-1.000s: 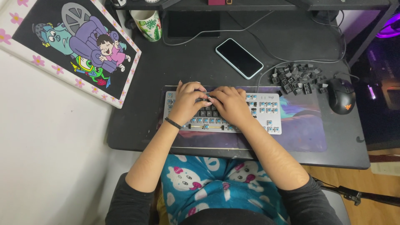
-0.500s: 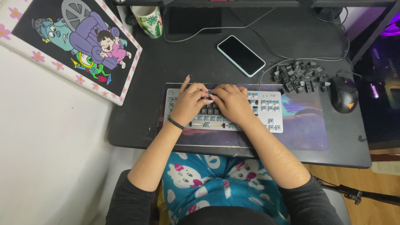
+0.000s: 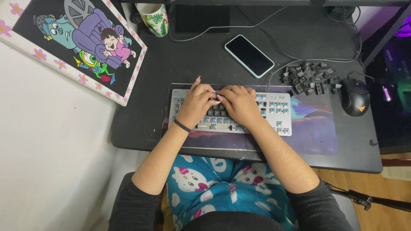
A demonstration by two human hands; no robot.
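Two hands work over a white keyboard that lies on a purple mat on the dark counter. Many of its caps are off, showing blue switches. Left hand and right hand meet at the keyboard's middle, fingers curled together near the top row; whether they pinch a keycap cannot be told. A heap of dark keycaps sits well apart to the right, near a black mouse. Behind the keyboard lie a phone and a mug; a cartoon canvas rests left.
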